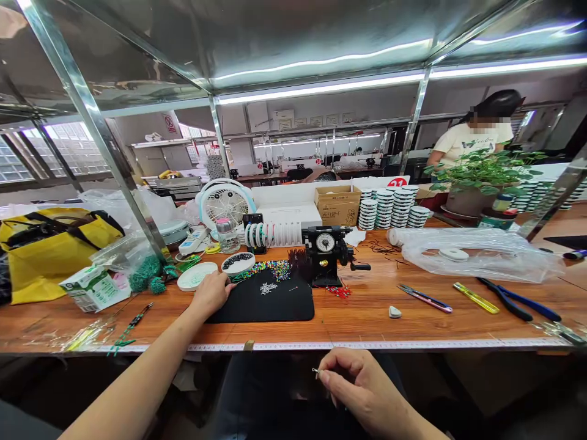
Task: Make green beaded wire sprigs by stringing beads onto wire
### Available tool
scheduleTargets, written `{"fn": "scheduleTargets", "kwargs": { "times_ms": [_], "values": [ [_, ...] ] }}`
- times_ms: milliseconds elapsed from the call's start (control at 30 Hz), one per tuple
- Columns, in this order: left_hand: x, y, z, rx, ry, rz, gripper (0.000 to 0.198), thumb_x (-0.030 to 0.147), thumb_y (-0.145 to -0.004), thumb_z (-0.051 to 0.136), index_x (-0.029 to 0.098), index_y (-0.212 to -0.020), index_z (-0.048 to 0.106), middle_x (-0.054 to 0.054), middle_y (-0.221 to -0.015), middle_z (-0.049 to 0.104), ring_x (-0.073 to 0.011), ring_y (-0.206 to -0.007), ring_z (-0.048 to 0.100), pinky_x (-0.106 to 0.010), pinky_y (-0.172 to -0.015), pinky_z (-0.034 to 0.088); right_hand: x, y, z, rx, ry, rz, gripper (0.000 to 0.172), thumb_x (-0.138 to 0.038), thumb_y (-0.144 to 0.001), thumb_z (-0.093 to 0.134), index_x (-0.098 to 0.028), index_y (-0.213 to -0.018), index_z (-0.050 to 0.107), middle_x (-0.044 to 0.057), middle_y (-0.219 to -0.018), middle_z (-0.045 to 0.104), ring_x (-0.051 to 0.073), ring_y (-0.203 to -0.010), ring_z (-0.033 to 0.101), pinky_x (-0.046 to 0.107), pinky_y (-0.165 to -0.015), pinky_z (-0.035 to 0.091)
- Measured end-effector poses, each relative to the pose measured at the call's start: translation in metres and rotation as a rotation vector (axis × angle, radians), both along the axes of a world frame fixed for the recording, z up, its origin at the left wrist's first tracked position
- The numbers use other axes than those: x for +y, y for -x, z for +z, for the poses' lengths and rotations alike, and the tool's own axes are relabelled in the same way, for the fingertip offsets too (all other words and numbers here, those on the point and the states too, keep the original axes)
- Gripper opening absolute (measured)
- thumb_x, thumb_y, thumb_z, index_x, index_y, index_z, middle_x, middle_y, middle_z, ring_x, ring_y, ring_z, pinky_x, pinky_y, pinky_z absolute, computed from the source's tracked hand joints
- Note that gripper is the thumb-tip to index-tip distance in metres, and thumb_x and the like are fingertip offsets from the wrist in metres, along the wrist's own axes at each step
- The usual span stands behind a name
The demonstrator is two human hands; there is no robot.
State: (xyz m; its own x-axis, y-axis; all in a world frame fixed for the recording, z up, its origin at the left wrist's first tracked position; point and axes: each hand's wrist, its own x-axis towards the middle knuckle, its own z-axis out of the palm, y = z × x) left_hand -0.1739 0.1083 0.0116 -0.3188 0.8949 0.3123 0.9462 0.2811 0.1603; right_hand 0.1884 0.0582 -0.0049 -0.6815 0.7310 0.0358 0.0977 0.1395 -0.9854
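Right hand [362, 386] up front, over the lap just below the tabletop [353, 327] edge, palm turned inward, thumb and index fingers pinched on one small metal piece [314, 370]. Left hand [213, 292] reaches forward, arm stretched diagonally, palm down at the left side of one black mat [270, 305]; its fingertips sit beside the multicoloured beads [275, 269], and whether they grip anything I cannot tell.

Count them: two round dishes, a pale-filled dish [184, 285] next to that wrist and a dark-bead dish [243, 269] beyond the fingers; one white bead pile [267, 288] on the mat; one black winding machine [332, 260] behind it.

Out right, one white lump [394, 312], one yellow cutter [476, 297], one pair of pliers [510, 304]. Bare wood runs between mat and lump, and a measuring tape [367, 346] lines the front edge, between the two hands.
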Motion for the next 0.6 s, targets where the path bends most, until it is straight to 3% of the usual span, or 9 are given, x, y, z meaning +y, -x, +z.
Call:
{"fn": "scheduleTargets", "kwargs": {
  "times_ms": [100, 167, 267, 300, 333, 367, 433, 500, 600],
  "values": [
    [-0.003, -0.004, 0.003, -0.068, -0.038, -0.019, 0.009, 0.024, -0.071, 0.058, 0.017, -0.067, 0.058, -0.011, -0.079, 0.059, -0.0301, -0.089, 0.055, -0.04, -0.081, 0.04, 0.002, 0.003, -0.003, 0.023, 0.028, -0.016, 0.019, -0.025, -0.081, 0.053, -0.014, -0.066, 0.055, -0.002, -0.055, 0.05, 0.008, -0.051, 0.041, 0.02, -0.05, 0.031],
    [-0.012, -0.015, 0.01, -0.139, -0.099, -0.021, 0.011, 0.024, -0.077, 0.05, 0.016, -0.076, 0.057, -0.011, -0.08, 0.059, -0.0285, -0.089, 0.055, -0.039, -0.082, 0.04, 0.003, 0.004, -0.008, 0.065, 0.069, -0.035, 0.02, -0.027, -0.082, 0.053, -0.014, -0.067, 0.055, -0.002, -0.054, 0.05, 0.008, -0.049, 0.04, 0.02, -0.048, 0.029],
    [-0.042, -0.055, 0.018, -0.307, -0.183, -0.068, 0.026, 0.028, -0.088, 0.031, 0.015, -0.099, 0.05, -0.008, -0.085, 0.058, -0.0198, -0.079, 0.057, -0.032, -0.073, 0.044, 0.003, 0.007, -0.011, 0.148, 0.047, -0.075, 0.022, -0.029, -0.084, 0.052, -0.014, -0.069, 0.056, -0.002, -0.053, 0.05, 0.008, -0.049, 0.042, 0.021, -0.049, 0.032],
    [-0.056, -0.074, 0.019, -0.42, -0.171, -0.134, 0.029, 0.032, -0.09, 0.029, 0.016, -0.104, 0.048, -0.005, -0.082, 0.056, -0.0151, -0.069, 0.056, -0.026, -0.064, 0.045, 0.002, 0.007, -0.011, 0.167, 0.0, -0.096, 0.022, -0.03, -0.084, 0.052, -0.014, -0.069, 0.056, -0.002, -0.054, 0.05, 0.009, -0.05, 0.044, 0.022, -0.051, 0.034],
    [-0.071, -0.095, 0.018, -0.747, -0.108, -0.239, 0.03, 0.035, -0.09, 0.033, 0.017, -0.109, 0.047, -0.002, -0.077, 0.054, -0.0117, -0.057, 0.05, -0.023, -0.053, 0.041, 0.001, 0.008, -0.01, 0.175, -0.063, -0.121, 0.023, -0.029, -0.084, 0.052, -0.014, -0.069, 0.057, -0.002, -0.055, 0.051, 0.009, -0.052, 0.045, 0.022, -0.053, 0.036],
    [-0.086, -0.117, 0.017, -1.054, 0.018, -0.322, 0.034, 0.038, -0.089, 0.038, 0.019, -0.116, 0.045, 0.001, -0.073, 0.05, -0.0082, -0.047, 0.04, -0.02, -0.043, 0.033, 0.0, 0.008, -0.008, 0.174, -0.134, -0.148, 0.022, -0.029, -0.085, 0.051, -0.014, -0.069, 0.058, -0.001, -0.056, 0.051, 0.01, -0.053, 0.046, 0.022, -0.055, 0.037],
    [-0.11, -0.156, 0.014, -1.503, 0.297, -0.4, 0.041, 0.035, -0.086, 0.048, 0.022, -0.124, 0.042, 0.003, -0.07, 0.046, -0.0042, -0.042, 0.025, -0.017, -0.037, 0.019, -0.003, 0.009, -0.004, 0.167, -0.263, -0.192, 0.02, -0.026, -0.085, 0.05, -0.015, -0.071, 0.06, -0.001, -0.06, 0.053, 0.01, -0.056, 0.048, 0.022, -0.057, 0.038],
    [-0.124, -0.182, 0.011, -1.753, 0.366, -0.38, 0.042, 0.03, -0.083, 0.053, 0.024, -0.124, 0.045, 0.004, -0.067, 0.042, -0.0028, -0.042, 0.021, -0.016, -0.037, 0.013, -0.006, 0.01, -0.002, 0.172, -0.361, -0.217, 0.017, -0.024, -0.085, 0.05, -0.015, -0.078, 0.062, 0.001, -0.065, 0.056, 0.011, -0.06, 0.051, 0.022, -0.06, 0.04],
    [-0.129, -0.196, 0.01, -1.924, 0.322, -0.326, 0.038, 0.023, -0.082, 0.055, 0.025, -0.12, 0.052, 0.003, -0.065, 0.042, -0.0019, -0.043, 0.019, -0.015, -0.037, 0.01, -0.009, 0.01, -0.003, 0.17, -0.477, -0.232, 0.015, -0.02, -0.085, 0.048, -0.016, -0.085, 0.062, 0.003, -0.072, 0.059, 0.012, -0.064, 0.054, 0.023, -0.063, 0.042]
  ]
}}
